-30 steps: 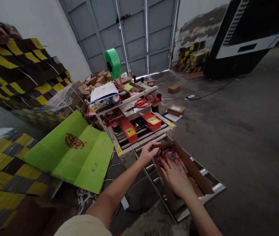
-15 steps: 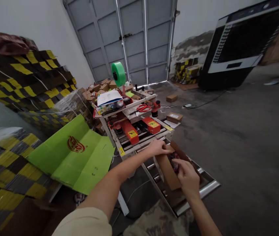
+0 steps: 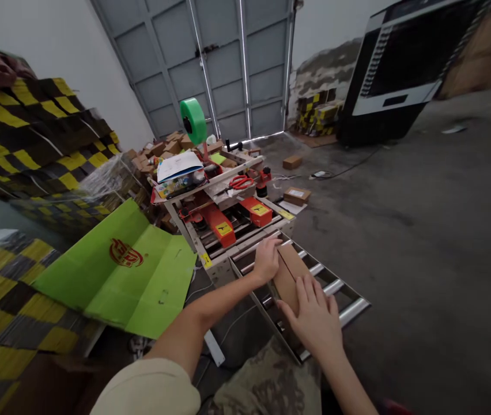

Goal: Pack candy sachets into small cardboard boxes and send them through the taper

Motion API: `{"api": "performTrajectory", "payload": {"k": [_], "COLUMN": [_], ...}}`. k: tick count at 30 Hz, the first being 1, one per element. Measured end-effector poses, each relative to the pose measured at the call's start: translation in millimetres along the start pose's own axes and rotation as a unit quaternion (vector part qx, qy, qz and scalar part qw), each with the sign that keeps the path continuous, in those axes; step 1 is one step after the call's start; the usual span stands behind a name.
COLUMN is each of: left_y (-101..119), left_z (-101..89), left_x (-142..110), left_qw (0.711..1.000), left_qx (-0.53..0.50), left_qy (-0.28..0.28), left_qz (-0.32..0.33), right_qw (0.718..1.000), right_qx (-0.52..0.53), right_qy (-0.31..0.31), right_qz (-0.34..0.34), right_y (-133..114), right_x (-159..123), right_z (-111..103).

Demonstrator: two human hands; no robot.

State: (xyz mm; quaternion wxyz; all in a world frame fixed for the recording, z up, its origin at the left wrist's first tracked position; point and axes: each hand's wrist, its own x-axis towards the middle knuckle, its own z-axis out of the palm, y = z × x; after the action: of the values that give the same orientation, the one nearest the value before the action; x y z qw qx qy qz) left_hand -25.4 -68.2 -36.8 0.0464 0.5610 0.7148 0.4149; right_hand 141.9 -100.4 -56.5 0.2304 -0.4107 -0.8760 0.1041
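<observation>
A small brown cardboard box (image 3: 294,268) lies on the roller conveyor (image 3: 353,312), its long top flaps folded down with a seam between them. My left hand (image 3: 267,260) grips the far left side of the box, fingers curled at its edge. Spread flat over the near part of the flaps is my right hand (image 3: 317,314), its fingers stretched out. What is inside the box is hidden now. Just beyond the conveyor stands a carton taping machine with orange-red guards (image 3: 221,227) and a green tape roll (image 3: 193,121) on top.
Red scissors (image 3: 241,183) and papers (image 3: 180,166) lie on the machine. A green cardboard sheet (image 3: 120,271) leans at left, beside stacked black-and-yellow cartons (image 3: 16,282). Small boxes (image 3: 296,196) sit on the floor. A black air cooler (image 3: 401,75) stands at right; a cable crosses the floor.
The box flaps have been folded down over the contents. My right hand has gone from pinching inside the box to lying flat on top. The view has shifted slightly right.
</observation>
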Motion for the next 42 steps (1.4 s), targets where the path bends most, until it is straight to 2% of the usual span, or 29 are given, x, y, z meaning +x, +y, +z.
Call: {"api": "performTrajectory", "payload": {"k": [1,2,4,6,7,9,10,12,15,17,20,22,24,25,26,28,29,32,34,35,36,38,42], "left_y": [8,16,35,52,58,66,66,61,35,6,-46,-74,-88,-89,-86,-73,-64,-41,-26,-19,-14,-7,-6], "left_z": [0.1,-1.0,-7.1,-16.0,-19.9,-23.3,-22.0,-14.7,-2.4,-3.3,-25.3,-46.6,-62.2,-65.2,-64.0,-48.1,-34.3,14.6,36.8,42.6,46.1,51.6,68.2], "left_x": [-11,-22,-46,-63,-68,-72,-71,-65,-40,-8,59,102,127,129,121,80,49,-60,-119,-139,-152,-158,-138], "left_qw": [1.0,0.997,0.978,0.951,0.942,0.931,0.927,0.924,0.928,0.935,0.944,0.943,0.946,0.95,0.954,0.959,0.959,0.932,0.922,0.922,0.923,0.925,0.923], "left_qx": [-0.003,-0.002,0.011,0.042,0.061,0.096,0.113,0.144,0.183,0.202,0.22,0.225,0.234,0.243,0.251,0.254,0.244,0.185,0.171,0.177,0.188,0.209,0.208], "left_qy": [-0.013,-0.05,-0.17,-0.263,-0.284,-0.297,-0.299,-0.297,-0.28,-0.26,-0.232,-0.241,-0.224,-0.196,-0.16,-0.122,-0.14,-0.291,-0.332,-0.334,-0.329,-0.315,-0.314], "left_qz": [0.026,0.056,0.117,0.156,0.168,0.187,0.195,0.196,0.161,0.129,0.084,0.053,0.013,-0.003,-0.009,0.016,0.045,0.114,0.099,0.081,0.063,0.048,0.085], "right_qw": [1.0,0.998,0.983,0.937,0.903,0.838,0.816,0.795,0.781,0.772,0.764,0.763,0.762,0.758,0.752,0.736,0.728,0.719,0.731,0.739,0.736,0.719,0.7], "right_qx": [0.016,0.047,0.16,0.328,0.409,0.516,0.535,0.536,0.524,0.516,0.499,0.492,0.494,0.498,0.503,0.515,0.519,0.519,0.507,0.498,0.492,0.472,0.428], "right_qy": [-0.014,-0.033,-0.08,-0.113,-0.105,-0.045,-0.012,0.018,-0.001,0.003,0.026,0.038,0.048,0.055,0.061,0.07,0.071,0.067,0.045,0.025,0.016,0.026,0.052], "right_qz": [0.01,0.02,0.028,0.05,0.079,0.17,0.216,0.283,0.339,0.372,0.409,0.417,0.416,0.418,0.422,0.434,0.442,0.457,0.455,0.452,0.464,0.51,0.569], "right_y": [3,9,31,60,73,93,99,105,107,111,117,117,115,112,110,105,102,88,75,69,64,59,60], "right_x": [0,0,0,-4,-9,-22,-29,-46,-71,-86,-104,-115,-127,-134,-142,-158,-166,-187,-197,-202,-206,-215,-229], "right_z": [0,-2,-8,-15,-19,-24,-25,-24,-17,-13,-15,-18,-22,-22,-21,-17,-15,-9,-9,-9,-7,-1,10]}}
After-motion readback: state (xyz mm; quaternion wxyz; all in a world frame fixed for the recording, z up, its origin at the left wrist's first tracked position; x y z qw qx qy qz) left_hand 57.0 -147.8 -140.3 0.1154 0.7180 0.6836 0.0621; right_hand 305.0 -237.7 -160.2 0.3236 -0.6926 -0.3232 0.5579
